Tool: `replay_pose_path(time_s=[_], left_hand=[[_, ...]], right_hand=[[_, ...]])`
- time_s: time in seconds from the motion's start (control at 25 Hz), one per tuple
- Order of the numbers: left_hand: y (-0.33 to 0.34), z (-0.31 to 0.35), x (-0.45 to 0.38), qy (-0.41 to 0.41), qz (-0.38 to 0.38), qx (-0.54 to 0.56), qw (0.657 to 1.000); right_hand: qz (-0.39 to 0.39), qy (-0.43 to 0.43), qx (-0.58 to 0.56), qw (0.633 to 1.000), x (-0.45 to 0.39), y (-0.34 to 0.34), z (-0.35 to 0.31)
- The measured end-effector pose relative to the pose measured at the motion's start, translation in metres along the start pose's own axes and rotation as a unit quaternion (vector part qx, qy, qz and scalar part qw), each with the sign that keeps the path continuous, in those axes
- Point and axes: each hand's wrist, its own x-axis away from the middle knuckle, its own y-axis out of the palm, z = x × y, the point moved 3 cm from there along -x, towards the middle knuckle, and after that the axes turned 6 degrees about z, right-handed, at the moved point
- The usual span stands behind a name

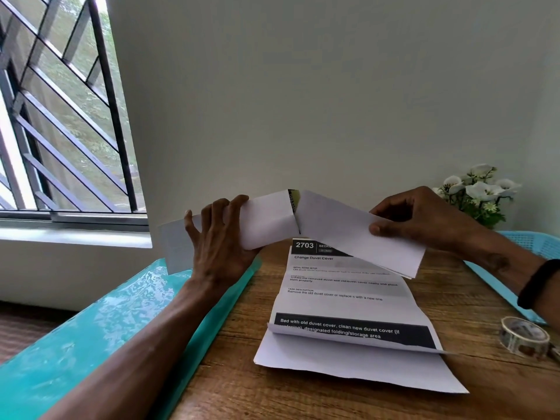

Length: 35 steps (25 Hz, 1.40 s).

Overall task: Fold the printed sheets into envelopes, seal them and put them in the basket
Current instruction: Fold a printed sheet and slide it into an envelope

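Observation:
Both hands hold folded white paper in the air above the wooden table (303, 398). My left hand (221, 234) grips a white envelope (266, 222) with its open end facing right. My right hand (421, 216) pinches a folded printed sheet (357, 234) whose left end meets the envelope's mouth. A dark printed strip shows at the join. Below them a stack of printed sheets (348, 313) lies on the table, the top one creased and headed "2703". The light blue basket (533, 244) stands at the right, mostly hidden behind my right arm.
A roll of patterned tape (524, 338) lies at the right edge of the table. A teal plastic folder (106, 322) covers the table's left side. White flowers (478, 192) stand at the back right against the wall. A barred window is at the left.

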Motion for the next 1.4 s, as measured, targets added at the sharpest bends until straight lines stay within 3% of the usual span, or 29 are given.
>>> replay_pose_path(time_s=[0.68,0.92,1.12,1.28,1.4], left_hand=[[-0.001,0.012,-0.002,0.086,-0.030,0.010,0.996],[0.001,0.031,-0.001,0.125,-0.045,0.010,0.991],[0.000,0.033,0.002,0.106,-0.015,0.028,0.994],[-0.006,0.020,-0.002,0.059,0.012,0.005,0.998],[-0.005,0.014,-0.002,0.034,0.010,-0.008,0.999]], right_hand=[[-0.099,0.064,0.066,0.991,0.001,-0.004,0.000],[-0.078,0.046,0.058,0.994,0.003,0.002,-0.010],[0.014,0.062,-0.047,0.997,0.002,0.004,-0.007],[0.052,0.140,-0.243,0.959,0.003,-0.006,0.011],[0.092,0.178,-0.280,0.939,0.009,-0.010,0.025]])
